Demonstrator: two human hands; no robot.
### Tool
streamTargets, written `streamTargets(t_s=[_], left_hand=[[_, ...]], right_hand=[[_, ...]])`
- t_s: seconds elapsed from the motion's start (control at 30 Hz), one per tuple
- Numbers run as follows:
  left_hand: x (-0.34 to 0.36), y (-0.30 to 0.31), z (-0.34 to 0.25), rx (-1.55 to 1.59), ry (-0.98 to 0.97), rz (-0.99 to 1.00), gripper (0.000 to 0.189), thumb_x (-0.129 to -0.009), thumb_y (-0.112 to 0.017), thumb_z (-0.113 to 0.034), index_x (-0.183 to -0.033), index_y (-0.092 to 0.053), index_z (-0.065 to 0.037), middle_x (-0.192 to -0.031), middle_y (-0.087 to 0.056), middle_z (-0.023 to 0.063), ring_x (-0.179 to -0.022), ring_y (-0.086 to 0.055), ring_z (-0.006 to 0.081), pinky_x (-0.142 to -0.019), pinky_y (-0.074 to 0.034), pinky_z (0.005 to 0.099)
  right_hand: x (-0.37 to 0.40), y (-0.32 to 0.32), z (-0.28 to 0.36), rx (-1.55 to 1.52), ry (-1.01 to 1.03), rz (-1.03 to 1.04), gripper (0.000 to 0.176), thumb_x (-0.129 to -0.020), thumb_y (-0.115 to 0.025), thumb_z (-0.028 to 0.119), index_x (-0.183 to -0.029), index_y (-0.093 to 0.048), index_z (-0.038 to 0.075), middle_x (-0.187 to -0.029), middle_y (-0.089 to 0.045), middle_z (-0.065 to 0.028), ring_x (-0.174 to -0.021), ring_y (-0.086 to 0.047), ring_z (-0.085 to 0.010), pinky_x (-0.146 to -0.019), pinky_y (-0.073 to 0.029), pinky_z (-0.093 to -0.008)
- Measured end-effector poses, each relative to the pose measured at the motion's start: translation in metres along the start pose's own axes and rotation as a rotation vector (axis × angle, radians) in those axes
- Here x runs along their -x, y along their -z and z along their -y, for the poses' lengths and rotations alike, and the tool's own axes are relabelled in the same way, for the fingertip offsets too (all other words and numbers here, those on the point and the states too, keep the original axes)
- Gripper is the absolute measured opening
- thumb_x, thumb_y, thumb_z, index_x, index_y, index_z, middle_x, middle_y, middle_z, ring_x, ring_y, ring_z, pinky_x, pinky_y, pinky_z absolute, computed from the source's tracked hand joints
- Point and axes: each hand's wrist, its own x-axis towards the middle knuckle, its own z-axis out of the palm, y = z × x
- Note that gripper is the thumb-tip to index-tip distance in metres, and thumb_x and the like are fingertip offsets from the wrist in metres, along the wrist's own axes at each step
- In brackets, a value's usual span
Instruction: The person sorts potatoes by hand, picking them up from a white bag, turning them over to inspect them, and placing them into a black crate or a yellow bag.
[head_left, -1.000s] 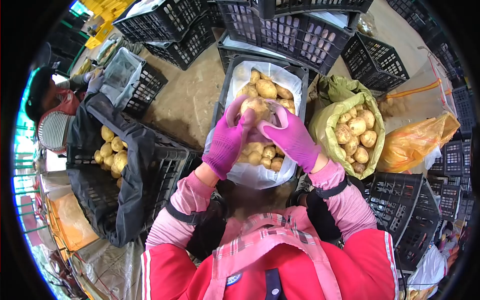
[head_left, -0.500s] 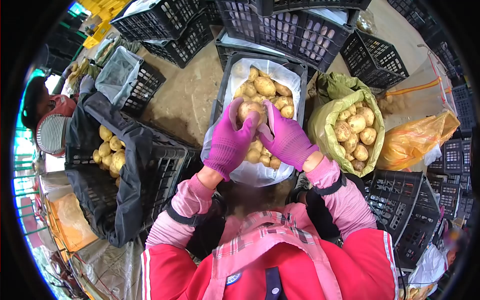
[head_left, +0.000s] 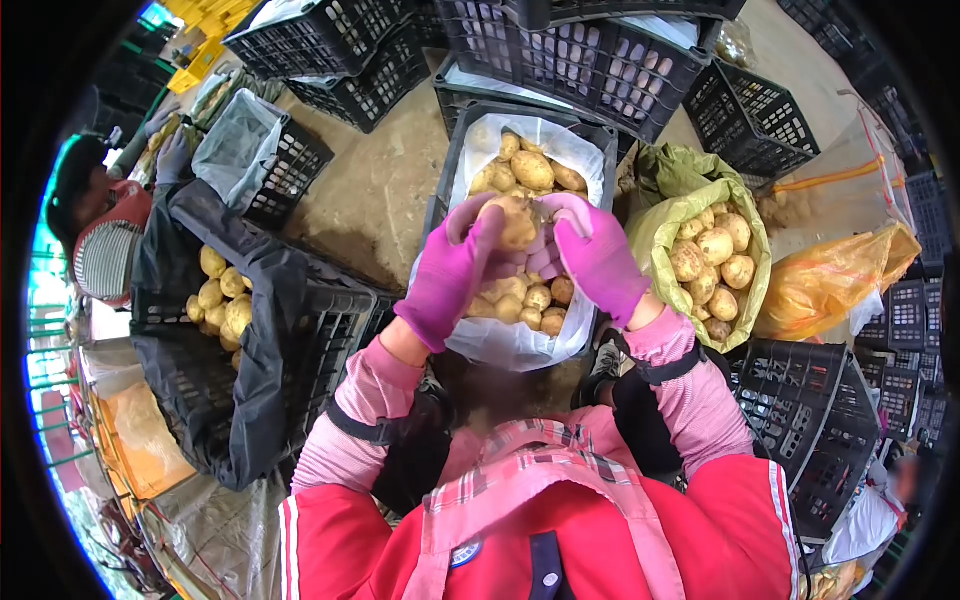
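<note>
A single potato (head_left: 518, 222) is held up above the lined crate in front of me. My left hand (head_left: 452, 275), in a pink-purple glove, is closed around its left side, thumb on top. On the other side my right hand (head_left: 603, 258), gloved alike, curls its fingers under the potato's right edge; their exact contact is partly hidden. Below both hands, the black crate (head_left: 610, 150) with a white plastic liner (head_left: 470, 345) contains several potatoes (head_left: 535, 298).
To the right stands a green sack (head_left: 640, 255) of potatoes beside an orange bag (head_left: 835, 280). At left is a crate with a black liner (head_left: 265, 350), also holding potatoes. Stacked black crates (head_left: 580, 75) stand ahead. A co-worker (head_left: 105, 235) is at far left.
My hands have moved slightly apart, and the potato has turned and shifted a little to the right. The co-worker's head and gloved hand at the left have moved slightly.
</note>
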Motion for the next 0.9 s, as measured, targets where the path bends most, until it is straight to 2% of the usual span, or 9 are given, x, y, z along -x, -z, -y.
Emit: streamTargets(t_s=[0.07,0.13,0.23,0.3,0.33,0.43,0.5,0.73,0.9], left_hand=[[0.0,0.006,-0.005,0.057,-0.001,0.052,0.052,-0.101,-0.058,-0.03,-0.144,-0.043,-0.004,-0.113,-0.061,0.0078,-0.093,-0.065,0.0145,-0.072,-0.057,0.0253],[-0.002,0.011,-0.007,0.07,-0.023,0.104,0.053,-0.101,-0.058,-0.029,-0.145,-0.042,-0.005,-0.118,-0.06,0.0081,-0.099,-0.064,0.0145,-0.074,-0.057,0.0258],[-0.008,0.017,0.002,-0.226,-0.263,0.098,0.054,-0.101,-0.059,-0.029,-0.146,-0.042,-0.006,-0.126,-0.057,0.0095,-0.106,-0.062,0.0151,-0.077,-0.058,0.026],[-0.01,0.019,0.007,-0.296,-0.325,0.074,0.057,-0.098,-0.063,-0.026,-0.146,-0.041,-0.005,-0.13,-0.056,0.0116,-0.118,-0.057,0.0193,-0.093,-0.049,0.03],[-0.01,0.02,0.008,-0.33,-0.356,0.059,0.059,-0.097,-0.065,-0.025,-0.146,-0.041,-0.004,-0.132,-0.056,0.0127,-0.125,-0.054,0.0213,-0.102,-0.045,0.0321],[-0.006,0.019,0.003,-0.589,-0.552,0.102,0.062,-0.096,-0.065,-0.024,-0.148,-0.039,-0.004,-0.141,-0.051,0.0165,-0.131,-0.049,0.0228,-0.108,-0.039,0.0347],[-0.004,0.02,0.001,-0.588,-0.55,0.121,0.062,-0.097,-0.064,-0.024,-0.149,-0.037,-0.004,-0.144,-0.049,0.0179,-0.132,-0.048,0.0229,-0.108,-0.039,0.0348],[0.0,0.019,-0.002,-0.61,-0.535,0.126,0.061,-0.098,-0.062,-0.029,-0.148,-0.038,-0.001,-0.142,-0.051,0.0156,-0.131,-0.047,0.0209,-0.11,-0.036,0.0343],[0.003,0.016,-0.001,-0.507,-0.461,0.152,0.063,-0.099,-0.062,-0.031,-0.149,-0.037,-0.003,-0.139,-0.052,0.0155,-0.12,-0.055,0.0202,-0.096,-0.048,0.0319]], right_hand=[[0.001,0.007,0.008,-0.342,-0.103,0.081,0.035,-0.104,-0.045,0.026,-0.128,-0.053,0.002,-0.093,-0.068,-0.015,-0.087,-0.071,-0.0244,-0.072,-0.058,-0.0337],[-0.002,0.011,0.007,-0.451,-0.178,0.112,0.038,-0.104,-0.047,0.029,-0.131,-0.051,0.003,-0.106,-0.066,-0.017,-0.092,-0.071,-0.0282,-0.074,-0.058,-0.0348],[-0.002,0.004,0.006,-0.617,-0.211,0.13,0.041,-0.104,-0.049,0.029,-0.134,-0.049,0.001,-0.115,-0.064,-0.0176,-0.097,-0.07,-0.0292,-0.082,-0.057,-0.0365],[-0.004,-0.002,0.002,-0.784,-0.228,0.162,0.044,-0.103,-0.051,0.027,-0.137,-0.047,0.0,-0.122,-0.062,-0.0179,-0.102,-0.069,-0.0296,-0.089,-0.056,-0.0376],[-0.003,-0.002,0.003,-0.763,-0.242,0.167,0.046,-0.102,-0.052,0.024,-0.14,-0.044,-0.001,-0.123,-0.06,-0.0196,-0.103,-0.068,-0.0302,-0.091,-0.056,-0.0387],[-0.001,-0.003,0.008,-0.717,-0.256,0.196,0.054,-0.099,-0.054,0.017,-0.146,-0.036,-0.003,-0.127,-0.056,-0.0232,-0.106,-0.067,-0.032,-0.095,-0.055,-0.0412],[-0.002,-0.003,0.003,-0.706,-0.229,0.223,0.06,-0.099,-0.055,0.014,-0.15,-0.03,-0.004,-0.129,-0.055,-0.0238,-0.107,-0.066,-0.0332,-0.096,-0.055,-0.0415],[0.003,-0.004,0.01,-0.491,-0.181,0.193,0.055,-0.098,-0.049,0.008,-0.147,-0.031,-0.009,-0.13,-0.053,-0.0262,-0.109,-0.066,-0.0368,-0.093,-0.057,-0.0423],[0.006,-0.005,0.01,-0.422,-0.17,0.097,0.048,-0.098,-0.05,0.008,-0.139,-0.039,-0.012,-0.127,-0.056,-0.0269,-0.106,-0.067,-0.0381,-0.088,-0.059,-0.0426]])
